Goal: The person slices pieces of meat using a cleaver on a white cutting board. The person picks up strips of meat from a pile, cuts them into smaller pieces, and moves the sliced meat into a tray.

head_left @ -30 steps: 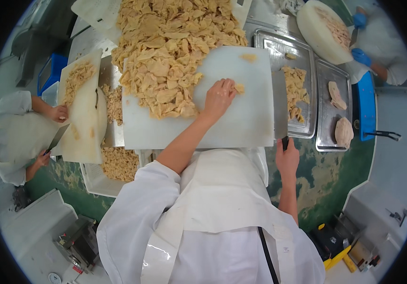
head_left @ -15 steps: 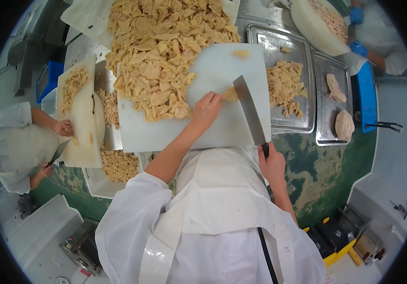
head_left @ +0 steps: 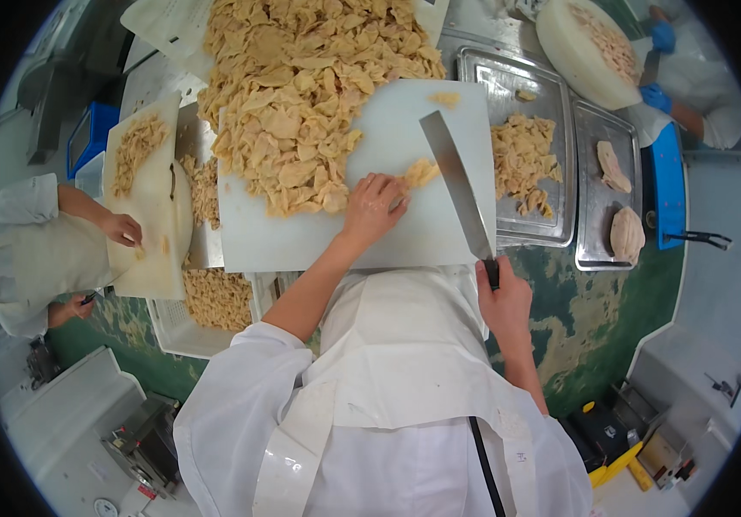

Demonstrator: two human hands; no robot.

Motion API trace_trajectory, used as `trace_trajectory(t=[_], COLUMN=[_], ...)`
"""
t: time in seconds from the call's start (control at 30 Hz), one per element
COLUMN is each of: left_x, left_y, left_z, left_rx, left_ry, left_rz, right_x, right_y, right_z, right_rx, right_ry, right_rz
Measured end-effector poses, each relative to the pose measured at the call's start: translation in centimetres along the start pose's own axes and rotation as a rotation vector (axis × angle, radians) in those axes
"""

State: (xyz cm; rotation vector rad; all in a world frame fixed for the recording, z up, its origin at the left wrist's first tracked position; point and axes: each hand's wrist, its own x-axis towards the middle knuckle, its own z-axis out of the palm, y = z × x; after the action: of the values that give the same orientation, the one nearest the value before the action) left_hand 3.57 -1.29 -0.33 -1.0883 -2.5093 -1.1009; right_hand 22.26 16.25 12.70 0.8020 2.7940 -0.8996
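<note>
Pinning meat piece (head_left: pixel 420 172) w/ left hand (head_left: pixel 374 207) fingers spread; right hand (head_left: pixel 503 297) fingers gripping cleaver (head_left: pixel 456 185).

Meat pile (head_left: pixel 301 95) on board (head_left: pixel 422 233), trays (head_left: pixel 560 215) right

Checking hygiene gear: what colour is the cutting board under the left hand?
White, clearest in the head view: cutting board under the left hand.

You wear a white coat with sleeves pushed above the elbows, under a white apron (head_left: pixel 405 370); both hands bare.
</note>
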Motion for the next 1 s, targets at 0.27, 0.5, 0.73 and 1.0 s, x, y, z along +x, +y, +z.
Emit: trace_trajectory(t=[0.27, 0.5, 0.73, 1.0], left_x=[-1.2, -1.2, -1.4, -0.3], left_y=[-0.9, -1.7, -2.8, -4.5], left_z=[0.1, -3.5, -7.9, -6.7], left_rx=[0.001, 0.026, 0.276, -0.038], left_ry=[0.000, 0.124, -0.086, -0.097], left_rz=[-0.023, -0.171, -0.070, -0.241], right_x=[0.2, -0.8, -1.2, -0.3], right_y=[2.7, -1.1, 0.6, 1.5], right_z=[2.2, 2.0, 3.6, 4.7], right_rx=[-0.234, -0.032, -0.095, -0.065], right_ry=[-0.014, 0.009, -0.056, -0.191], right_rz=[-0.048, -0.101, -0.026, -0.066])
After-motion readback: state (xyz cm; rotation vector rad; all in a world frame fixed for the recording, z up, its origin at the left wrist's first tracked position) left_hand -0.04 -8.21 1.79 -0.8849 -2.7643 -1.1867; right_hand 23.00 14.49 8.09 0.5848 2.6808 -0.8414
